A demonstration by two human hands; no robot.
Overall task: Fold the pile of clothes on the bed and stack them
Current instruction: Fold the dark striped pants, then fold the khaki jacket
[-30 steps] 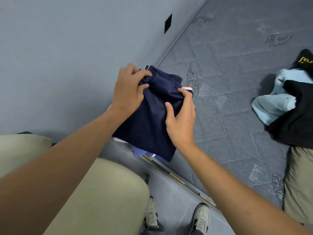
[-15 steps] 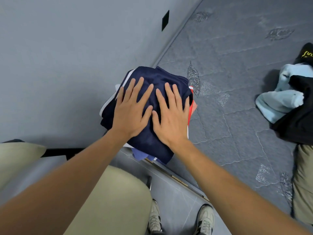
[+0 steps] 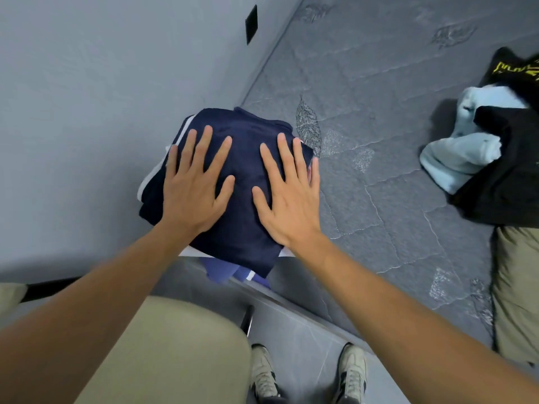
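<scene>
A folded navy garment (image 3: 245,158) with white side stripes tops a small stack at the bed's corner by the wall. Lighter blue and white folded pieces (image 3: 230,272) peek out beneath it. My left hand (image 3: 195,185) lies flat on the garment's left half, fingers spread. My right hand (image 3: 287,193) lies flat on its right half, fingers spread too. Both palms rest on the cloth and grip nothing. At the right edge sits an unfolded pile: a light blue garment (image 3: 463,158) under a black one (image 3: 507,176) with yellow print.
The grey quilted mattress (image 3: 379,118) stretches between the stack and the pile. A grey wall (image 3: 87,112) with a black plate (image 3: 251,24) runs along the left. A beige cloth (image 3: 516,287) lies at the right edge. My shoes (image 3: 351,371) stand on the tiled floor below.
A second ago both hands gripped the navy garment's edges. They set it on the stack, then flattened on top and spread apart toward its sides.
</scene>
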